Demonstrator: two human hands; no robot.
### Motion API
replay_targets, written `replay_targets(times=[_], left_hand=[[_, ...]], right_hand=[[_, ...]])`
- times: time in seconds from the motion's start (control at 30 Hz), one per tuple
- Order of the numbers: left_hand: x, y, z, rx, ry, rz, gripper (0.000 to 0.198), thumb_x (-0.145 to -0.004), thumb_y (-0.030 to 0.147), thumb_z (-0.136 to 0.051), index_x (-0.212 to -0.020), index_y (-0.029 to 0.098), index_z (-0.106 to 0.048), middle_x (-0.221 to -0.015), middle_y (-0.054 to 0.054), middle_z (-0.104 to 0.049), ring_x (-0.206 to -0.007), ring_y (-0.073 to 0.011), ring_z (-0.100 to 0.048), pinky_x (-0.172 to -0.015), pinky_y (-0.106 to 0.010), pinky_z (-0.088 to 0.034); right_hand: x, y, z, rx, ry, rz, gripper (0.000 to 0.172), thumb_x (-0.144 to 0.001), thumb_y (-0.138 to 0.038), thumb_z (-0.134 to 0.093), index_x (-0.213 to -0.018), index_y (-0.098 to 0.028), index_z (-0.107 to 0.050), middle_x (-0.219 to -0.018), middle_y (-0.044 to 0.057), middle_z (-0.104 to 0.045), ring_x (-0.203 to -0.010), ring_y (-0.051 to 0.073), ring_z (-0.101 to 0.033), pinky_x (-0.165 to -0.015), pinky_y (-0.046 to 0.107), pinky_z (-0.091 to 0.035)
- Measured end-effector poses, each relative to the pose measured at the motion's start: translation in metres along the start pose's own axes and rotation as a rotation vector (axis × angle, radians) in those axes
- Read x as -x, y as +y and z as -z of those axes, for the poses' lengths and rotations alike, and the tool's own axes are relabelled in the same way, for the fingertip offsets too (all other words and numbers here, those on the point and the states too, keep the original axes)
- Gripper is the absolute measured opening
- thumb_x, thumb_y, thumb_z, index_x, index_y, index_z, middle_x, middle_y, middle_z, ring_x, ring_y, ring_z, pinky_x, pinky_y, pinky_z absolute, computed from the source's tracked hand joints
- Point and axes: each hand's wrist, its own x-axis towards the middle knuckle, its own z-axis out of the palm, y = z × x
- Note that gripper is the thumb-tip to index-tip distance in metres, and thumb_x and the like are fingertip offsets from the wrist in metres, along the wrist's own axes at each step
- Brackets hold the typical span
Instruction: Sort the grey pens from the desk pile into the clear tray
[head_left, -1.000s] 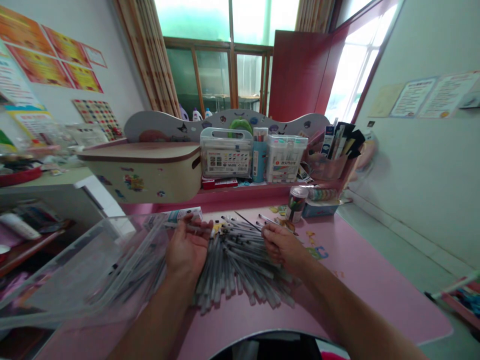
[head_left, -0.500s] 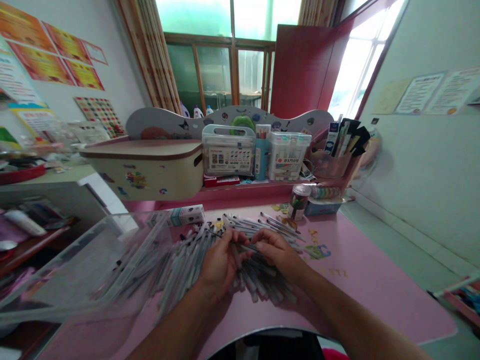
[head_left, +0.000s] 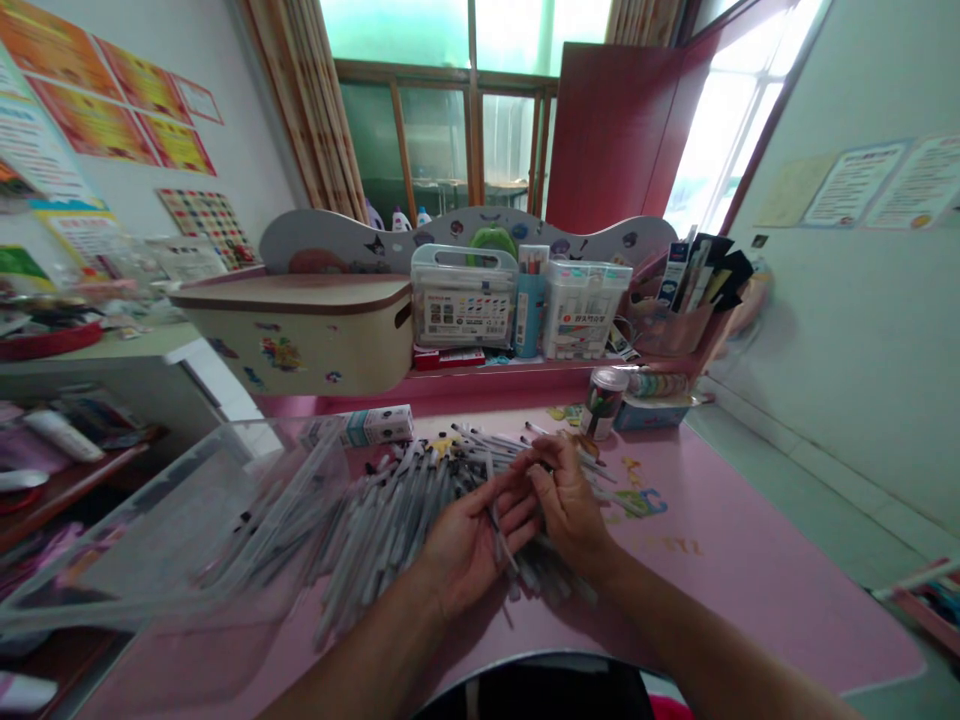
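My left hand [head_left: 480,535] is turned palm up over the pens, fingers loosely bent, with a slim clear-barrelled pen [head_left: 499,532] lying across them. Close beside it, my right hand [head_left: 576,505] is closed, thumb and fingers pinched together near the left fingertips; what they hold is too small to make out. A spread of similar pens [head_left: 390,530] with dark caps lies left of my hands. More pens lie behind and beneath them, partly hidden. Farther left, a clear plastic bin [head_left: 150,450] rests tilted with several pens inside.
The pink desk [head_left: 772,590] curves around in front. A small white-and-teal box [head_left: 379,426] lies behind the pens. A clear jar [head_left: 604,402] and a blue box [head_left: 651,414] stand back right. Along the shelf are a cream storage box [head_left: 300,345], marker cases [head_left: 469,310] and a pen holder [head_left: 671,325].
My hands have shifted slightly right. The left has opened more, its palm turned up with a pen across the fingers; the right has lifted a little and curled tighter.
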Motion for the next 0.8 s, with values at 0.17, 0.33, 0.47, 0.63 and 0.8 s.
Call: replay_targets(times=[0.17, 0.33, 0.47, 0.63, 0.8], left_hand=[[-0.001, -0.009, -0.002, 0.142, 0.052, 0.004, 0.026, -0.097, 0.022, -0.042, -0.084, 0.013, -0.064, -0.069, -0.004, -0.065, -0.062, -0.0118, -0.065, -0.067, -0.025, -0.057], [-0.004, -0.009, -0.002, 0.161, 0.136, -0.018, 0.025, -0.097, 0.019, -0.042, -0.088, 0.01, -0.064, -0.074, -0.006, -0.068, -0.067, -0.0131, -0.067, -0.072, -0.028, -0.059], [-0.002, -0.003, -0.003, 0.123, 0.198, -0.055, 0.023, -0.096, 0.015, -0.042, -0.09, 0.008, -0.063, -0.081, -0.01, -0.068, -0.071, -0.0134, -0.068, -0.066, -0.023, -0.058], [0.016, 0.026, -0.013, -0.096, 0.16, -0.227, 0.018, -0.094, 0.014, -0.046, -0.083, 0.011, -0.06, -0.068, -0.001, -0.056, -0.043, -0.003, -0.043, -0.035, -0.011, -0.031], [0.053, 0.069, -0.036, -0.4, 0.103, -0.484, 0.004, -0.086, 0.016, -0.059, -0.084, 0.013, -0.062, -0.068, 0.001, -0.055, -0.042, -0.0013, -0.037, -0.035, -0.01, -0.028]], right_hand=[[0.004, 0.003, -0.006, 0.161, -0.129, 0.028, 0.034, -0.093, -0.021, -0.044, -0.126, -0.026, -0.046, -0.126, 0.011, -0.059, -0.122, 0.023, -0.053, -0.108, 0.047, -0.033], [0.001, 0.005, -0.001, 0.442, -0.222, 0.182, 0.036, -0.093, -0.021, -0.044, -0.128, -0.022, -0.054, -0.131, 0.012, -0.057, -0.133, 0.028, -0.04, -0.113, 0.054, -0.022], [-0.013, 0.005, 0.018, 0.452, -0.124, 0.208, 0.035, -0.096, -0.024, -0.039, -0.126, -0.019, -0.055, -0.128, 0.012, -0.058, -0.124, 0.025, -0.047, -0.106, 0.046, -0.034], [-0.048, 0.023, 0.061, 0.586, 0.035, 0.078, 0.021, -0.088, -0.023, -0.048, -0.1, -0.015, -0.063, -0.098, 0.01, -0.065, -0.086, 0.021, -0.059, -0.082, 0.035, -0.045], [-0.065, 0.051, 0.089, 0.921, -0.07, -0.164, 0.018, -0.084, -0.019, -0.051, -0.088, -0.013, -0.068, -0.09, 0.01, -0.067, -0.084, 0.02, -0.059, -0.075, 0.029, -0.04]])
